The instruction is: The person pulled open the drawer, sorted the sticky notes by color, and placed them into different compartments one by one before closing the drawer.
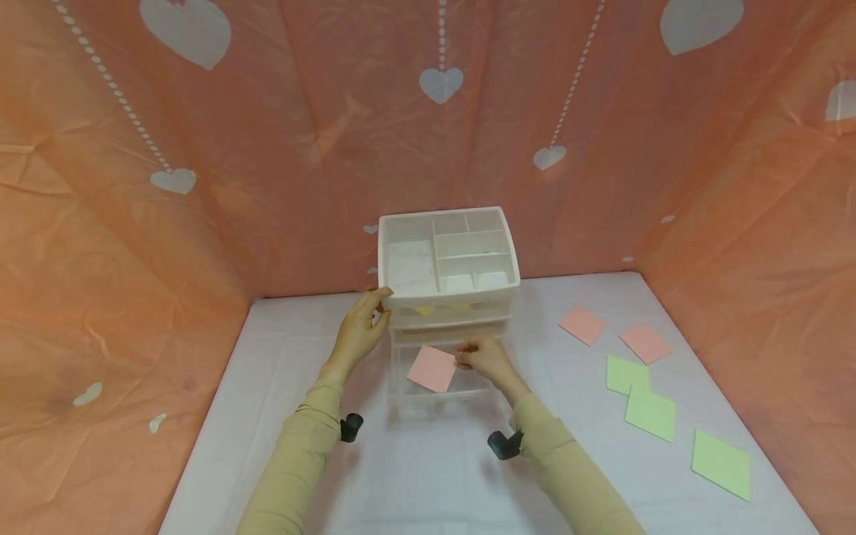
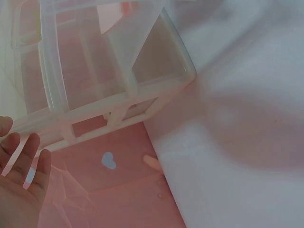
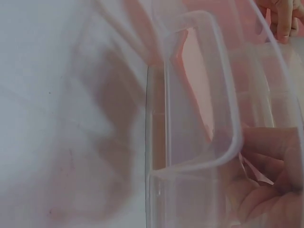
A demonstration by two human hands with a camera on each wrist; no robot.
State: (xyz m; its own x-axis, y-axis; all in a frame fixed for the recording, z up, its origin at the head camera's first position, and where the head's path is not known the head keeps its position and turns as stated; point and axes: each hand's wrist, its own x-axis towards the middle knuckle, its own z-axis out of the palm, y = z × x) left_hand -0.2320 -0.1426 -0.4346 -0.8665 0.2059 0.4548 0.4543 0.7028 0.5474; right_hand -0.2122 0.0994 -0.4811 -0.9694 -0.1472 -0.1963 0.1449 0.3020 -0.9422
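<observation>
My right hand (image 1: 484,358) pinches the right edge of a pink sticky note (image 1: 431,369). The note is over the pulled-out, see-through lower drawer (image 1: 478,383); the right wrist view shows the pink paper (image 3: 195,80) through the drawer's clear plastic. My left hand (image 1: 360,331) touches the front left corner of the white drawer organizer (image 1: 408,267). In the left wrist view, the left hand's loosely extended fingers (image 2: 26,159) lie along the organizer's side.
Two pink sticky notes (image 1: 582,325) and several green ones (image 1: 651,413) lie on the white tabletop (image 1: 568,461) to the right. Something yellow (image 1: 424,310) shows inside the upper drawer. The organizer's top has divided compartments. An orange cloth (image 1: 321,186) with hearts stands behind and at both sides.
</observation>
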